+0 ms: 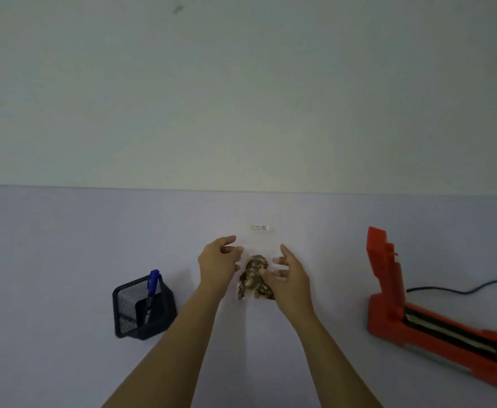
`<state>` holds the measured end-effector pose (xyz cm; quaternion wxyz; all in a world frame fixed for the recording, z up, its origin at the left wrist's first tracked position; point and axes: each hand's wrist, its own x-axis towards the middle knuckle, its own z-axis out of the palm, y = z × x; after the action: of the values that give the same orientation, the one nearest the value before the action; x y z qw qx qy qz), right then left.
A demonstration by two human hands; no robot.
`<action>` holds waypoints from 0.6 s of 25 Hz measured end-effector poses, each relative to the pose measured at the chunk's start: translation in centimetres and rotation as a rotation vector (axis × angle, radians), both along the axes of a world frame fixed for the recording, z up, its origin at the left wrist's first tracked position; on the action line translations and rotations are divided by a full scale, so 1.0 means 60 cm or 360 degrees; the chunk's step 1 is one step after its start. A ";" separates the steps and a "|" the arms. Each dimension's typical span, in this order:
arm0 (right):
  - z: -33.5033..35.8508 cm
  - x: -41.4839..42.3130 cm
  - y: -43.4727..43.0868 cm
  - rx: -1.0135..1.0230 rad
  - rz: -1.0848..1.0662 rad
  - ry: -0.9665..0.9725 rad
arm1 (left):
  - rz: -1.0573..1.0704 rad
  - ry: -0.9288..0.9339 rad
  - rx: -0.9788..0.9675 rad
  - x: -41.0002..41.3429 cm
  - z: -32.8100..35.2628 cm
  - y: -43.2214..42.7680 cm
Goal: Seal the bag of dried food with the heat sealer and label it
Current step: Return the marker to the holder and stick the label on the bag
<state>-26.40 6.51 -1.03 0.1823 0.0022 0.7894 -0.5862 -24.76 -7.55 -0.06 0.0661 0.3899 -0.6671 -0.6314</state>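
Note:
A clear plastic bag of brown dried food [254, 275] lies on the pale table between my hands, its food bunched at the near end. A small white printed label [259, 228] sits at the bag's far end. My left hand [219, 260] is at the bag's left edge, fingers curled and touching the plastic. My right hand [288, 272] is at its right side, fingertips resting on the food. The red heat sealer [417, 313] stands at the right with its lid raised.
A black mesh pen holder [141, 310] with a blue pen [152, 287] stands at the left. A black cable [462, 288] runs from the sealer off to the right. A bare wall rises behind the table's far edge.

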 end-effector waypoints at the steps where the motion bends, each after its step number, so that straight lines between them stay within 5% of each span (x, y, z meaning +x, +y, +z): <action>1: -0.010 -0.022 -0.007 0.0019 0.0007 0.0000 | 0.0014 -0.0017 0.0000 -0.020 -0.010 -0.006; 15: -0.066 -0.131 -0.049 0.0379 0.0181 0.0069 | -0.0135 -0.0200 -0.0309 -0.118 -0.067 -0.055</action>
<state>-34.29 3.58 -4.96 0.1966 -0.0337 0.8559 -0.4771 -31.84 -10.86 -4.10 0.0347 0.3920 -0.7437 -0.5404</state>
